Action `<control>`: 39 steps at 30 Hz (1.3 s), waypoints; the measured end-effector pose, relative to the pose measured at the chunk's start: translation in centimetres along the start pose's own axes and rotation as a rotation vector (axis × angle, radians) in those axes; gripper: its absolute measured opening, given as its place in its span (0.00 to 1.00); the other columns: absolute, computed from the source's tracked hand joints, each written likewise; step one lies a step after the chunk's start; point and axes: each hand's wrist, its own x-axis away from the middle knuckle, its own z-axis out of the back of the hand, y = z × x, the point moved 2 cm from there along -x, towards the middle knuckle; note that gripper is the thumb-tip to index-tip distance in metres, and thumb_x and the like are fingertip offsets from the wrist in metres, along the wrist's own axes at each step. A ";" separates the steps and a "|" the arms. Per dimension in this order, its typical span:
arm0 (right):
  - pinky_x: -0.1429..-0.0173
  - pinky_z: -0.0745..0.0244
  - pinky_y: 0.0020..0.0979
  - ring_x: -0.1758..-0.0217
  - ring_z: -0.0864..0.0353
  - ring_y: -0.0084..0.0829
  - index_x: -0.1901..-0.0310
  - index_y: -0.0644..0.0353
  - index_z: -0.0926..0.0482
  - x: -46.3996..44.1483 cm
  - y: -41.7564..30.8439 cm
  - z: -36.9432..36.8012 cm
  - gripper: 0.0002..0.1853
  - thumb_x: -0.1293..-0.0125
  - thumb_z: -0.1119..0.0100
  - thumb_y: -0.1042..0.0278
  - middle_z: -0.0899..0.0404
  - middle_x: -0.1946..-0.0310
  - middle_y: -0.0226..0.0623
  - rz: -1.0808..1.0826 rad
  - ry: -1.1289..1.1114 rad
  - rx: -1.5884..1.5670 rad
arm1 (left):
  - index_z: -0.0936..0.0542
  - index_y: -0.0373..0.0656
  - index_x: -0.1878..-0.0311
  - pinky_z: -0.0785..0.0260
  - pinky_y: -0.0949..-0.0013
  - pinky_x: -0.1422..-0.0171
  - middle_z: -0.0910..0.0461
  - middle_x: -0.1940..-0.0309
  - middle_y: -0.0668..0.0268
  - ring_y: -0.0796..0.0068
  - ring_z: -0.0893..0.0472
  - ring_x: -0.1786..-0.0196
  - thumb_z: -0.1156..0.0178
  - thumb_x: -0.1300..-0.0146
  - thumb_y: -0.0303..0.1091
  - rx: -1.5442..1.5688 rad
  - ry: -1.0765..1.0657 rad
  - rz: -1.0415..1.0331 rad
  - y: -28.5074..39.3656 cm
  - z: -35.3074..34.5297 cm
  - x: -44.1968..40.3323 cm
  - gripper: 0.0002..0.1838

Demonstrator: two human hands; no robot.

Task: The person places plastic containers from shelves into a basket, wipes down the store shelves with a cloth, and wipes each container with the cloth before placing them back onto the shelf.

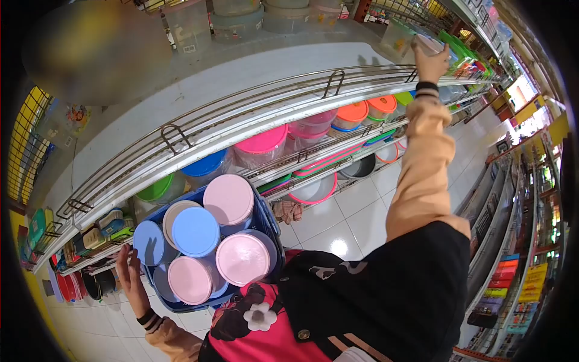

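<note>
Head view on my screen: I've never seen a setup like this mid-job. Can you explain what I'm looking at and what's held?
There is no machine here: you see a person's two bare hands. The single picture comes from a camera worn on their head, facing forward and down. The left hand is open beside a blue basket full of pink- and blue-lidded tubs. The right hand stretches to the far end of a white shelf, at a pale container; whether it is gripped, I can't tell. Clear plastic containers stand at the shelf's back, and bright-lidded tubs sit below.
</note>
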 end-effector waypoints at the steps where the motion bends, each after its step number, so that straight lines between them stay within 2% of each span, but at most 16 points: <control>1: 0.36 0.42 0.47 0.38 0.37 0.46 0.39 0.58 0.39 -1.5 1.1 -1.0 0.46 0.59 0.32 0.44 0.40 0.40 0.54 -0.107 -0.072 0.153 | 0.39 0.39 0.36 0.47 0.64 0.32 0.41 0.35 0.59 0.64 0.37 0.35 0.51 0.33 0.39 -0.038 -0.011 0.011 0.0 0.2 0.5 0.25; 5: 0.36 0.41 0.46 0.36 0.37 0.46 0.35 0.49 0.40 -4.4 3.2 -3.7 0.53 0.63 0.32 0.33 0.38 0.38 0.47 -0.146 -0.434 0.411 | 0.40 0.40 0.35 0.48 0.62 0.31 0.41 0.35 0.58 0.61 0.37 0.35 0.51 0.33 0.39 -0.113 -0.042 0.036 -0.3 -0.2 1.4 0.26; 6: 0.38 0.38 0.44 0.40 0.33 0.45 0.41 0.51 0.33 -4.2 4.0 -4.4 0.45 0.62 0.30 0.39 0.29 0.44 0.40 -0.138 -0.321 0.366 | 0.40 0.40 0.35 0.49 0.61 0.31 0.40 0.36 0.57 0.60 0.37 0.35 0.51 0.33 0.38 -0.115 -0.037 0.039 -0.4 -0.3 1.4 0.26; 10: 0.44 0.34 0.43 0.47 0.29 0.46 0.58 0.55 0.27 -3.1 5.2 -4.9 0.29 0.62 0.27 0.51 0.25 0.57 0.43 -0.137 -0.016 0.152 | 0.40 0.39 0.35 0.50 0.61 0.30 0.40 0.36 0.57 0.60 0.38 0.35 0.50 0.34 0.39 -0.135 -0.023 0.039 -0.7 0.0 1.4 0.27; 13: 0.44 0.35 0.44 0.47 0.30 0.48 0.57 0.57 0.27 -3.9 5.5 -4.3 0.32 0.64 0.28 0.49 0.26 0.56 0.48 0.023 0.145 0.166 | 0.40 0.38 0.36 0.49 0.61 0.31 0.40 0.36 0.58 0.60 0.37 0.35 0.50 0.34 0.36 -0.130 -0.020 0.001 -0.7 0.4 1.6 0.25; 15: 0.51 0.30 0.43 0.56 0.23 0.47 0.57 0.57 0.24 -4.5 5.3 -4.1 0.34 0.67 0.30 0.45 0.22 0.61 0.47 -0.034 0.353 0.124 | 0.39 0.38 0.36 0.48 0.63 0.31 0.39 0.36 0.58 0.62 0.37 0.35 0.51 0.33 0.34 -0.104 -0.018 -0.004 -0.8 0.6 1.7 0.24; 22: 0.53 0.27 0.38 0.55 0.27 0.39 0.57 0.66 0.33 2.1 -6.2 6.6 0.26 0.56 0.29 0.72 0.30 0.62 0.44 0.162 0.507 -0.873 | 0.37 0.38 0.37 0.46 0.66 0.33 0.34 0.40 0.61 0.68 0.34 0.38 0.52 0.33 0.34 -0.124 0.026 0.009 0.4 0.1 2.7 0.22; 23: 0.56 0.23 0.34 0.56 0.26 0.36 0.60 0.66 0.32 3.9 -8.3 8.0 0.19 0.52 0.33 0.78 0.28 0.61 0.45 0.189 0.464 -1.112 | 0.37 0.38 0.37 0.46 0.67 0.33 0.34 0.40 0.61 0.68 0.34 0.38 0.52 0.32 0.35 -0.095 0.022 0.002 0.4 0.1 2.9 0.22; 26: 0.41 0.35 0.42 0.47 0.30 0.42 0.50 0.69 0.33 8.8 -9.2 10.2 0.25 0.48 0.36 0.66 0.29 0.56 0.46 0.589 0.183 -0.703 | 0.35 0.38 0.38 0.46 0.66 0.33 0.33 0.41 0.61 0.68 0.34 0.38 0.53 0.32 0.39 -0.123 0.031 0.021 0.5 0.1 3.5 0.22; 28: 0.36 0.37 0.42 0.42 0.31 0.41 0.44 0.68 0.34 13.8 -14.8 11.5 0.25 0.41 0.47 0.63 0.30 0.47 0.47 -0.268 -0.403 -1.558 | 0.35 0.39 0.39 0.46 0.66 0.34 0.33 0.41 0.62 0.67 0.35 0.37 0.54 0.32 0.42 -0.188 0.040 0.025 0.1 0.8 3.7 0.23; 30: 0.39 0.34 0.44 0.42 0.29 0.40 0.39 0.64 0.38 18.1 -15.0 10.7 0.29 0.40 0.51 0.56 0.30 0.44 0.46 -0.477 -0.766 -1.629 | 0.33 0.39 0.40 0.46 0.66 0.34 0.32 0.41 0.61 0.68 0.35 0.37 0.57 0.30 0.43 -0.198 0.075 0.021 0.2 1.1 3.9 0.22; 33: 0.42 0.31 0.39 0.42 0.30 0.38 0.35 0.64 0.47 25.9 -23.4 11.5 0.37 0.46 0.44 0.67 0.35 0.42 0.44 -0.425 -1.194 -1.452 | 0.31 0.40 0.41 0.46 0.67 0.34 0.31 0.42 0.61 0.70 0.35 0.37 0.60 0.29 0.45 -0.189 0.133 0.013 0.1 1.4 3.9 0.22; 34: 0.42 0.31 0.36 0.43 0.30 0.35 0.34 0.64 0.49 28.1 -26.8 11.7 0.41 0.49 0.41 0.70 0.34 0.44 0.44 -0.187 -1.253 -1.482 | 0.34 0.40 0.39 0.48 0.65 0.33 0.32 0.41 0.59 0.68 0.35 0.37 0.61 0.30 0.51 -0.193 0.133 0.007 0.0 1.4 3.8 0.27; 35: 0.40 0.33 0.34 0.43 0.31 0.35 0.34 0.64 0.51 29.4 -29.9 12.4 0.44 0.51 0.36 0.68 0.35 0.44 0.45 -0.013 -1.367 -1.533 | 0.34 0.40 0.39 0.48 0.65 0.33 0.32 0.41 0.59 0.68 0.35 0.37 0.61 0.30 0.51 -0.198 0.139 0.007 0.2 1.3 3.6 0.27; 38: 0.36 0.41 0.34 0.37 0.39 0.35 0.33 0.63 0.50 35.9 -34.3 12.6 0.45 0.50 0.34 0.68 0.40 0.40 0.45 -0.009 -1.683 -1.543 | 0.44 0.42 0.33 0.52 0.60 0.31 0.38 0.37 0.54 0.62 0.38 0.34 0.63 0.38 0.67 -0.123 0.049 -0.068 1.0 0.3 3.2 0.42; 39: 0.37 0.41 0.31 0.38 0.39 0.34 0.33 0.63 0.50 37.5 -35.1 12.0 0.45 0.50 0.33 0.66 0.40 0.40 0.44 0.198 -1.683 -1.465 | 0.44 0.42 0.33 0.52 0.60 0.31 0.38 0.37 0.54 0.62 0.38 0.34 0.63 0.38 0.67 -0.125 0.049 -0.074 1.1 0.1 2.9 0.42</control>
